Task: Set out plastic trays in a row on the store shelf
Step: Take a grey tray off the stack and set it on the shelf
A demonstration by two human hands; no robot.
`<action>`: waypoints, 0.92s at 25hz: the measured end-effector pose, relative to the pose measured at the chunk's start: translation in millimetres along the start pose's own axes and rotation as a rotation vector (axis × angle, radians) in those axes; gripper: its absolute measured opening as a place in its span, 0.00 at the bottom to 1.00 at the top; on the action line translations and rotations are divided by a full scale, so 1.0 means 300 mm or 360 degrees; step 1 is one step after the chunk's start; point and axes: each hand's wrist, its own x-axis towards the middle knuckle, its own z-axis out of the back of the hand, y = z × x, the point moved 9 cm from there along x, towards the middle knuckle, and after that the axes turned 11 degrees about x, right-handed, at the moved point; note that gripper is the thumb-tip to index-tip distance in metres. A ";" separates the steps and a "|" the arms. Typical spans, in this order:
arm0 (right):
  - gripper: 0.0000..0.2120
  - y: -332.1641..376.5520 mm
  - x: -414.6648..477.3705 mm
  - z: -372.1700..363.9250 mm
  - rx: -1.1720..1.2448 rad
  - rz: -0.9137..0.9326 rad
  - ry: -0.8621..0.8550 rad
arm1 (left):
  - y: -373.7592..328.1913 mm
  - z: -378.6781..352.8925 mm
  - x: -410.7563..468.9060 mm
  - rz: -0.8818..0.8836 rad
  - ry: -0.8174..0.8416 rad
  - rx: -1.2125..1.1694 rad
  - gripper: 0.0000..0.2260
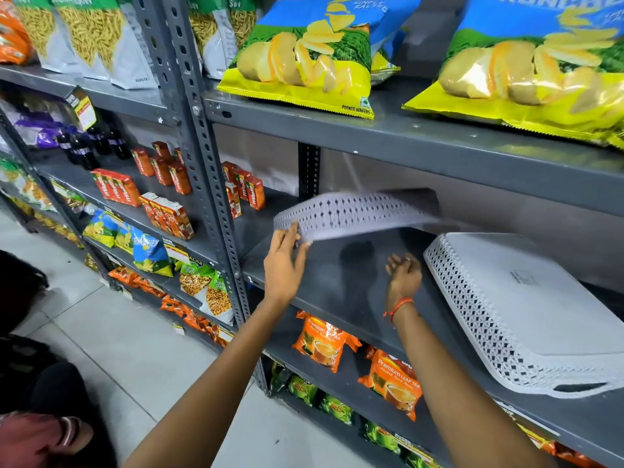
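A grey plastic tray with a perforated wall hovers tilted and blurred above the grey metal shelf. My left hand grips its near left corner. A second grey tray lies upside down on the shelf to the right, its perforated rim facing me. My right hand, with an orange thread on the wrist, hangs just above the shelf between the two trays, fingers loosely curled and holding nothing.
Chip bags lie on the shelf above. Orange tea packets fill the shelf below. Red juice cartons stand at the left end of the tray shelf, beyond a perforated upright post. Tiled floor lies at lower left.
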 end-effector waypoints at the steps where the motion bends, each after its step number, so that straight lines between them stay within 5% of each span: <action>1: 0.18 -0.015 -0.006 -0.021 -0.0041 -0.0031 0.0098 | -0.018 0.021 0.016 0.0041 -0.0106 0.0005 0.19; 5: 0.09 -0.038 -0.067 -0.141 -0.0959 0.0209 0.0691 | 0.110 -0.001 0.067 0.0736 -0.0177 -0.0341 0.13; 9: 0.15 -0.104 -0.149 -0.187 -0.1751 0.0422 0.1243 | 0.246 -0.116 0.069 0.1269 -0.0037 -0.1080 0.13; 12: 0.23 -0.101 -0.177 -0.177 -0.1863 0.0599 0.1333 | 0.319 -0.135 0.102 0.1221 0.0081 -0.0739 0.19; 16: 0.29 -0.101 -0.203 -0.193 -0.1976 0.0751 0.1439 | 0.452 -0.230 0.088 0.1121 0.0452 -0.0297 0.09; 18: 0.27 -0.105 -0.210 -0.201 -0.1993 0.0782 0.1459 | 0.448 -0.219 0.079 0.1016 0.0552 -0.0086 0.17; 21: 0.38 -0.102 -0.223 -0.206 -0.2010 0.0855 0.1489 | 0.351 -0.180 0.055 0.0762 0.0690 0.0404 0.26; 23: 0.33 -0.103 -0.215 -0.213 -0.2052 0.0876 0.1476 | 0.235 -0.202 0.026 0.0433 0.0776 0.0818 0.32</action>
